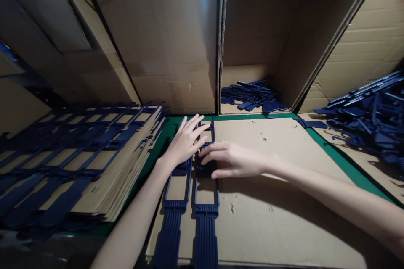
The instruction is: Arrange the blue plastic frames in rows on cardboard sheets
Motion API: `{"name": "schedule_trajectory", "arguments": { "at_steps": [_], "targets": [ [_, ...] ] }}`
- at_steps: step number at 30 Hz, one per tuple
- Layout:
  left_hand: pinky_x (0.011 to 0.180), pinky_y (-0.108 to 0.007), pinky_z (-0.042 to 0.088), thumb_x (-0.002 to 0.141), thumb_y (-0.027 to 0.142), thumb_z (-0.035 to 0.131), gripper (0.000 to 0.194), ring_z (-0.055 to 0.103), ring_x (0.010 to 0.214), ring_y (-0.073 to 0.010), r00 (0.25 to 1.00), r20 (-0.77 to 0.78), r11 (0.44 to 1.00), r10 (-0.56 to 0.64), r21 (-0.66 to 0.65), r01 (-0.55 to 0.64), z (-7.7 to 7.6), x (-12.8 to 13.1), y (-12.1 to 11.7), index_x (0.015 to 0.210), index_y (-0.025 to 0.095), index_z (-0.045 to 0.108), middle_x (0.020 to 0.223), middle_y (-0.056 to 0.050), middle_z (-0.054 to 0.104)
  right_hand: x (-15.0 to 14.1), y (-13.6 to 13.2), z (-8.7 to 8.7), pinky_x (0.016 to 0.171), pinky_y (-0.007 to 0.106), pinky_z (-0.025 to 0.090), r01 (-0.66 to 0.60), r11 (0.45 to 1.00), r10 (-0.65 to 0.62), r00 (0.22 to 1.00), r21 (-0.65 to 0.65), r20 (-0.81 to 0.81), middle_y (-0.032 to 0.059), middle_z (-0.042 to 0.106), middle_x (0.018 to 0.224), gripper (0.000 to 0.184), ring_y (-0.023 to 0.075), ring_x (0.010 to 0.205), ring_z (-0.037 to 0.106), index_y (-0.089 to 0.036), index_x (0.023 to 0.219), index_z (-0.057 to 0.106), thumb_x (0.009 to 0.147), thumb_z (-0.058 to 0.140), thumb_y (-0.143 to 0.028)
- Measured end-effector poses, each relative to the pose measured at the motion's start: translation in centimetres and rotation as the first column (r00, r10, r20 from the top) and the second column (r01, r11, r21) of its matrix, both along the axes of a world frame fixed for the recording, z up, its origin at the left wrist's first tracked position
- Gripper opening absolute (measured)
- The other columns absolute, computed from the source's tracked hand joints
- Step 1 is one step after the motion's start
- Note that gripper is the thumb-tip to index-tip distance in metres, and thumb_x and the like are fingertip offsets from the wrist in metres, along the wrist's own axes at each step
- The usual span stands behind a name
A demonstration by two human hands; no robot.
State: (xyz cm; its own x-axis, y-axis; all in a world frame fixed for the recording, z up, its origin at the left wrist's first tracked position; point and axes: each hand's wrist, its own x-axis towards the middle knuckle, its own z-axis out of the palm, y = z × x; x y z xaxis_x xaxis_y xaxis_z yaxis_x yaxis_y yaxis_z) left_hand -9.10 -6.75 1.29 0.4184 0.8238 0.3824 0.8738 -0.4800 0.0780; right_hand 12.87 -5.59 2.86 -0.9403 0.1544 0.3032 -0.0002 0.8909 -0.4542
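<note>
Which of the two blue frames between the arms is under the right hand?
The right blue frame: the right hand hides its middle. The left blue frame lies beside it, partly covered by the left hand.

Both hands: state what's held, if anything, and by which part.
The left hand lies spread over the left blue part; no grip shows. Whether the right hand grips the right blue part's middle cannot be told.
</note>
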Motion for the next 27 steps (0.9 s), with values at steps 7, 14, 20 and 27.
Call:
{"name": "schedule_trajectory", "arguments": {
  "at_steps": [7,14,20,27],
  "targets": [
    [0.117,-0.046,0.014,0.095,0.049,0.040,0.049,0.014,0.144,-0.0230,0.998,0.019,0.970,-0.065,-0.235,0.068,-1.6,0.1,0.4,0.139,0.028,0.043,0.155,-0.004,0.023,3.6,5.1,3.5,0.078,0.028,0.049,0.373,0.921,-0.388,0.906,-0.111,-0.170,0.0044,0.071,0.093,0.030,0.0169,0.088,0.065,-0.018,0.094,0.068,0.091,0.049,-0.040],
    [0.117,-0.045,0.015,0.095,0.047,0.042,0.045,0.016,0.144,-0.0226,0.999,-0.008,0.970,-0.036,-0.240,0.033,-1.6,0.2,0.2,0.134,0.026,0.049,0.153,-0.007,0.027,7.1,14.8,-6.1,0.101,0.045,0.038,0.808,0.572,-0.773,0.588,0.138,-0.239,0.0176,0.054,0.128,0.043,0.0305,0.122,0.047,-0.012,0.113,0.062,0.086,0.049,-0.043],
    [0.117,-0.046,0.015,0.094,0.047,0.043,0.046,0.018,0.143,-0.0238,1.000,0.011,0.970,-0.029,-0.240,0.031,-1.9,0.2,0.2,0.134,0.025,0.049,0.153,-0.007,0.029,8.2,17.9,-8.8,0.112,0.046,0.026,0.823,0.525,-0.832,0.550,0.219,-0.073,0.0173,0.039,0.145,0.058,0.0302,0.141,0.022,-0.011,0.131,0.050,0.088,0.044,-0.049],
    [0.117,-0.046,0.015,0.094,0.047,0.043,0.045,0.020,0.143,-0.0238,0.999,0.029,0.972,-0.038,-0.230,0.043,-2.2,0.0,0.4,0.134,0.027,0.049,0.152,-0.004,0.029,7.7,19.7,-8.1,0.108,0.050,0.029,0.833,0.518,-0.855,0.493,0.196,0.162,0.0150,0.040,0.146,0.068,0.0327,0.140,0.024,-0.016,0.141,0.040,0.088,0.036,-0.059]
  ]
}}
